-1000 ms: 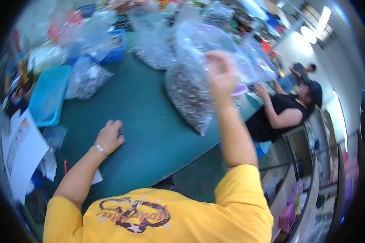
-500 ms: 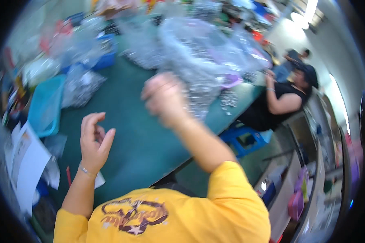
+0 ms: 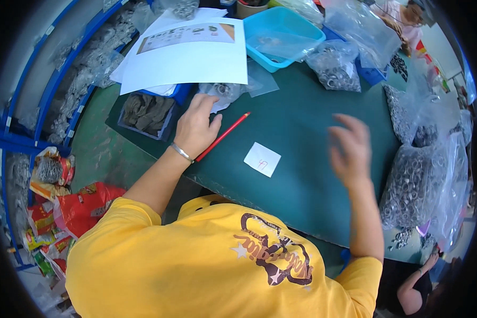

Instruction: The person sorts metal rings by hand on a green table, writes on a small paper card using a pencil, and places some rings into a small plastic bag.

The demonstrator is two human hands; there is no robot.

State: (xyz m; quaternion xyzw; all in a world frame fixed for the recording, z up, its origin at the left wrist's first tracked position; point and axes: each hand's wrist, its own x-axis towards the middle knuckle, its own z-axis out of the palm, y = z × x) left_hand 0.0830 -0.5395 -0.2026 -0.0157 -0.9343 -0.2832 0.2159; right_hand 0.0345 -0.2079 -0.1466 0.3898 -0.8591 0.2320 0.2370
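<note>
My left hand [image 3: 195,127] reaches over the green table [image 3: 312,196], fingers stretched toward a small clear bag of metal parts [image 3: 221,91]. Whether the fingertips touch that bag I cannot tell. Beside this hand lies a red pencil [image 3: 225,135], slanting to the lower left. A small white paper square with red marks [image 3: 263,159] rests on the tabletop between my hands. My right hand [image 3: 351,151] hovers further right, blurred, its fingers apart and nothing seen in them. A large white printed sheet [image 3: 191,66] sits just beyond my left hand.
A turquoise tray [image 3: 273,63] stands at the back, beside a bag of metal rings [image 3: 335,66]. On the right sits a big bag of rings [image 3: 416,185]. A bin of dark cloth [image 3: 148,114] is at the left edge. A co-worker's arm [image 3: 416,294] shows lower right.
The view has swung to the left. My left hand now extends near the small bag and pencil. My right hand is apart from the large bag of metal parts it was near.
</note>
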